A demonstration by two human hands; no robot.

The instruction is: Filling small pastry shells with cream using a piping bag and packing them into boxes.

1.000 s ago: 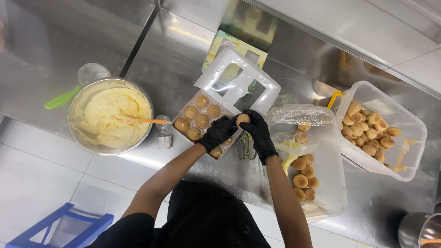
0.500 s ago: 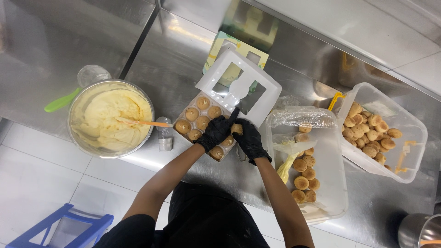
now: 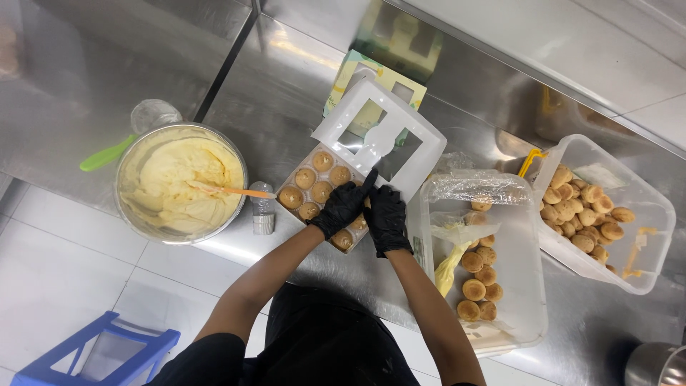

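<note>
- a stainless steel counter (image 3: pixel 300 93) fills the view, with pale floor tiles below it and a blue stool (image 3: pixel 93 354) at the lower left corner.
- the clear tub (image 3: pixel 525 314) just right of the right hand is the biggest container near the hands — a few round pastries lie in it beside a yellow piping bag (image 3: pixel 451 268), with crumpled film over its far end.
- further right, well apart from both hands, a second clear tub (image 3: pixel 643 214) sits tilted, heaped with small pastries.
- left of the left hand, a metal bowl of pale yellow cream (image 3: pixel 179 182) with an orange-handled spatula (image 3: pixel 243 191) resting in it; a green-handled tool (image 3: pixel 107 153) lies beyond the bowl.
- the pastry box (image 3: pixel 314 187) lies directly under both hands, its long axis running diagonally from near the right hand up and away to the far left; rows of round filled pastries sit inside.
- its white window lid (image 3: pixel 379 136) stands open just beyond the fingertips; a pale green and yellow carton (image 3: pixel 357 71) lies behind that.
- left hand (image 3: pixel 341 207), black-gloved, curls down over the box's near rows; whether it grips a pastry i cannot tell.
- right hand (image 3: pixel 386 218), also gloved, touches the left hand — fingers bent at the box's right edge, closed or not i cannot tell.
- a small paper cup stack (image 3: pixel 263 218) stands between bowl and box.
</note>
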